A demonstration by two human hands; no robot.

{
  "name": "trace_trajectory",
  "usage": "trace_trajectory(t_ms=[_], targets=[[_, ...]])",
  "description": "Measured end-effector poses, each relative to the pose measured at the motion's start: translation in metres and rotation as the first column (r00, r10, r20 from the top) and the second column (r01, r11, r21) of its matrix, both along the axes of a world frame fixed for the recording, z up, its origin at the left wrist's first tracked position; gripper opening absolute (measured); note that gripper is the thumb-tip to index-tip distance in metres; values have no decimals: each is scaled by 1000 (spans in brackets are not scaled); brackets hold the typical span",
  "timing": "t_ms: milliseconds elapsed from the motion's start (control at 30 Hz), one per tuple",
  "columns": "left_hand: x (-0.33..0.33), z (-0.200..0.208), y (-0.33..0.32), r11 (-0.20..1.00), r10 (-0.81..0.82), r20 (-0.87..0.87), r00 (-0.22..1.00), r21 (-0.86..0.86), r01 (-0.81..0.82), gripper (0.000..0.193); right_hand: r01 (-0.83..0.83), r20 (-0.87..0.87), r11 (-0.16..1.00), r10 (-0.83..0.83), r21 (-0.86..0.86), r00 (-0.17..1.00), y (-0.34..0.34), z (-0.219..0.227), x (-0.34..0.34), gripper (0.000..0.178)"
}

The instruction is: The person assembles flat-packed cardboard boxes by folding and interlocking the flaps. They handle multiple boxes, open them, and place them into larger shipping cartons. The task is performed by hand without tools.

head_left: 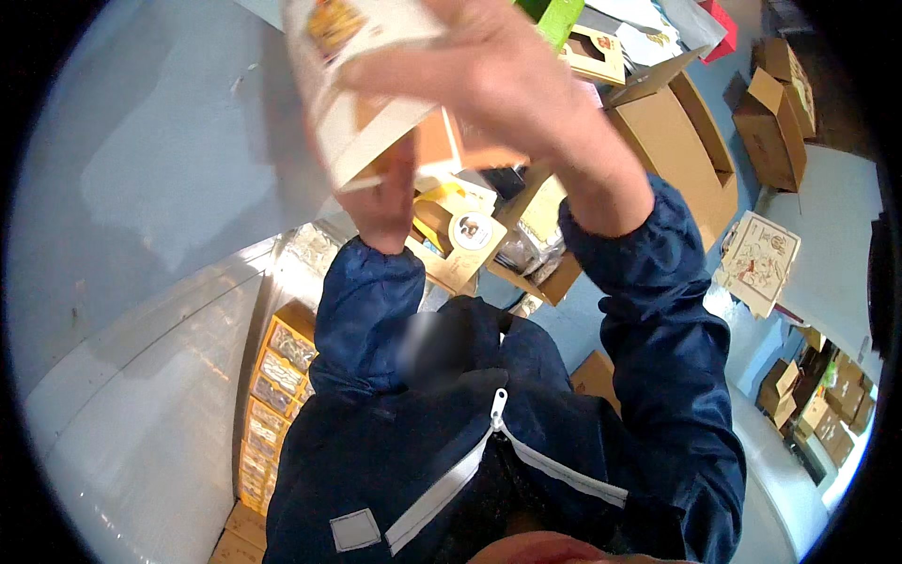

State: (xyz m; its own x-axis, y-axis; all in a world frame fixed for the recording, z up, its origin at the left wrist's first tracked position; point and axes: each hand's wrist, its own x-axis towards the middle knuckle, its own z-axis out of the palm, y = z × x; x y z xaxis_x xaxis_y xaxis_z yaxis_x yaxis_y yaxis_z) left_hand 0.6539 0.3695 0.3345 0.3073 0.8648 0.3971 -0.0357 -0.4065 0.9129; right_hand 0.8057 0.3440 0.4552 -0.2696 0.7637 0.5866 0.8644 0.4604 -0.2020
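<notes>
A white cardboard box with a coloured picture printed on it is held up at the top of the view, smeared by motion. Across its near side lies my right hand, one finger or thumb stretched along the card, closed on the box. From below, my left hand reaches up against the box's lower edge and appears to support it; most of its fingers are hidden behind the card. Beneath the box sits a cream carton with a round window and a yellow strip beside it.
An open brown carton holds clear plastic-wrapped pieces. To the right stand a large open cardboard box, another brown box and a printed white box. Orange-edged trays of small packets line the left, beside a pale wall.
</notes>
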Motion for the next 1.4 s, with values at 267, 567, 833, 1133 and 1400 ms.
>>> trace_trajectory(t_ms=[267,567,833,1133,1400], targets=[[-133,-30,-24,647,-54,424,904,-675,355,58,-374,-984,913,124,163,-126,-34,-58,64,50],[-258,-58,-80,252,286,151,946,-964,78,45,0,-494,579,-695,-815,523,16,-377,18,43],[-280,-79,-99,231,489,158,858,-972,48,44,-386,-633,700,-712,-601,-304,67,-400,14,40],[-305,-99,-95,297,438,187,879,-953,55,48,55,-907,917,-398,-394,135,-21,-173,54,28],[-236,-79,-119,260,212,399,892,-903,342,48,579,-716,811,-454,-85,530,-153,-94,85,29]])
